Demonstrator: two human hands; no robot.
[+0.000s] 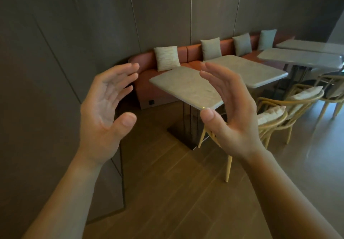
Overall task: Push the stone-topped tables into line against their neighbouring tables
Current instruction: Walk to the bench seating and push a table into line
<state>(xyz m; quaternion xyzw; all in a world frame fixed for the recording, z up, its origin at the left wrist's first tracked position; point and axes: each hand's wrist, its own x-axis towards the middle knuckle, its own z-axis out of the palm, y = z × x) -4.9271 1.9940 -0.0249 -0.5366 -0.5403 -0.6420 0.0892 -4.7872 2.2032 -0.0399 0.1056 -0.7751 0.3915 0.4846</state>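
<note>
- While no push has begun, the nearest stone-topped desk (183, 85) stands by the banquette (147, 82), askew and apart from the neighbouring desk (247, 70); further desks (297, 57) lie beyond.
- Left hand (106, 108) and right hand (229, 108) hover raised before it, each grip spread apart and empty, touching nothing.
- Judged step: approach. The next move calls for both palms on the near edge, clear of the wooden chairs (275, 119).

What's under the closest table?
Under the nearest stone-topped table a dark metal leg stands on a flat base on the wooden floor. The right hand hides the rest.
</note>
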